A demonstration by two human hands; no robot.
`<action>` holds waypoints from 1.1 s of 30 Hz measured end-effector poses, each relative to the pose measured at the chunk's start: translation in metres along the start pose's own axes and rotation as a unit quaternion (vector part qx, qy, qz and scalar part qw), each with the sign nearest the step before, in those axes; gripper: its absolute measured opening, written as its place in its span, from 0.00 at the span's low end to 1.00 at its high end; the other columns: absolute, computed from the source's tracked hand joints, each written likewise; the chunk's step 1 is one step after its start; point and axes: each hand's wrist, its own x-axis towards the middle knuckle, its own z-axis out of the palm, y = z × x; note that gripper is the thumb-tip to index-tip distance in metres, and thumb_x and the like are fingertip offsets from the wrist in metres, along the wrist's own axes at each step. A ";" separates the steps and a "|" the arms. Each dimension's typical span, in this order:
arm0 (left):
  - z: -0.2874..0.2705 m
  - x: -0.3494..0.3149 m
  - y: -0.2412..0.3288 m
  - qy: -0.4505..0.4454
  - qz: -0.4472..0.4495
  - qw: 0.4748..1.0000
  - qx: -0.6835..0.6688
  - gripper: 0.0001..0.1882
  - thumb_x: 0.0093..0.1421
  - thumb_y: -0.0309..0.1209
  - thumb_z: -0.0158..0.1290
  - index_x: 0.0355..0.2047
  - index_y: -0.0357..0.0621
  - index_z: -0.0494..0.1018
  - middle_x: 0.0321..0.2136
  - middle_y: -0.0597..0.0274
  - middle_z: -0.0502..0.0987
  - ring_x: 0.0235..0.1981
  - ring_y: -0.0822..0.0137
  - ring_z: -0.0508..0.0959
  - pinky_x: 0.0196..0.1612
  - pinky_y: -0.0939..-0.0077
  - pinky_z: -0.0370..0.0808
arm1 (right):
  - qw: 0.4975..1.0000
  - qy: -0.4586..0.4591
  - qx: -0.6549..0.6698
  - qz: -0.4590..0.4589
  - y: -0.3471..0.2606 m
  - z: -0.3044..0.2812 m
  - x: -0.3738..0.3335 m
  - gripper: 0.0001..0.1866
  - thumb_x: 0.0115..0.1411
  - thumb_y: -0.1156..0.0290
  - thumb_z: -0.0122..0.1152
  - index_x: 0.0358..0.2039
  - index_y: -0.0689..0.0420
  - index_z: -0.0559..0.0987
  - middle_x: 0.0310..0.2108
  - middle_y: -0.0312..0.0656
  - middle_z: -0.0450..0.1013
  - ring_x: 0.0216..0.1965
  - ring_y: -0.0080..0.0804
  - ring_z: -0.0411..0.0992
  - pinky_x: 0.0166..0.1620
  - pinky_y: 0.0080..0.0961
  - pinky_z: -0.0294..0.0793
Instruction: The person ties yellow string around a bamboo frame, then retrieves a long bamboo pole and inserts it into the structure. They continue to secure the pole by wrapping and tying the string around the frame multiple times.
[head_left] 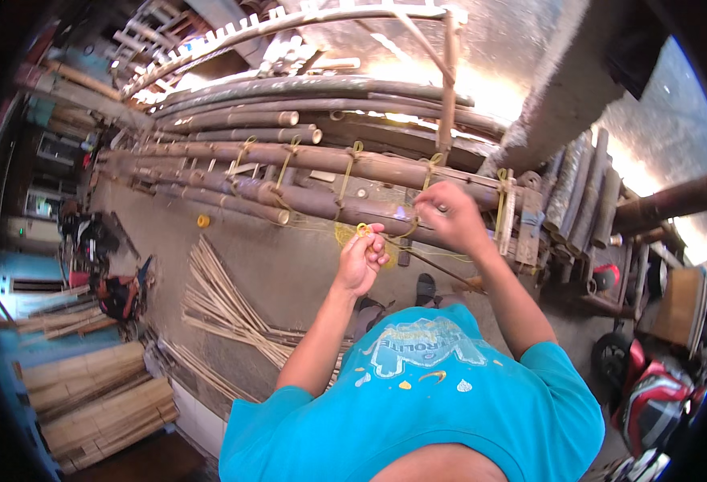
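My left hand (360,263) is closed, with a small loop of yellow cord (363,230) between thumb and fingertips. My right hand (452,217) is raised to its right, fingers curled and slightly blurred; what they hold, if anything, is hidden. Just beyond both hands lie two long horizontal bamboo poles, a near one (313,201) and a far one (393,167). Several yellow cord ties (348,181) span the two poles at intervals. A loose tangle of yellow cord (344,233) hangs beside my left hand.
Thin bamboo strips (229,297) lie on the floor to the left, near a yellow roll (203,221). More bamboo poles (241,120) are stacked beyond, and upright ones (582,189) lean at right. A red motorcycle (658,394) stands at lower right. Another person (120,293) sits far left.
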 end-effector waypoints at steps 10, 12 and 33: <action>-0.082 -0.095 0.091 0.032 0.080 0.995 0.059 0.05 0.66 0.26 0.41 0.38 0.45 0.68 0.26 0.68 0.67 0.23 0.78 0.62 0.28 0.81 0.63 | 0.942 -0.261 -0.030 -0.207 -0.108 0.187 0.052 0.07 0.50 0.70 0.67 0.31 0.56 0.82 0.32 0.43 0.74 0.36 0.43 0.73 0.39 0.36 0.74; -0.105 -0.112 0.106 0.056 0.099 0.993 0.036 0.05 0.66 0.26 0.42 0.38 0.45 0.68 0.26 0.69 0.67 0.23 0.78 0.62 0.28 0.81 0.63 | 0.919 -0.298 -0.060 -0.252 -0.122 0.223 0.061 0.06 0.51 0.70 0.66 0.30 0.56 0.81 0.31 0.43 0.74 0.36 0.43 0.73 0.39 0.37 0.74; -0.311 -0.104 0.311 0.282 0.254 0.816 0.436 0.13 0.69 0.31 0.41 0.46 0.41 0.71 0.22 0.59 0.71 0.23 0.69 0.71 0.29 0.71 0.70 | 0.995 0.032 0.089 0.034 -0.018 0.542 0.360 0.09 0.60 0.70 0.59 0.37 0.61 0.77 0.29 0.43 0.77 0.31 0.29 0.74 0.38 0.27 0.73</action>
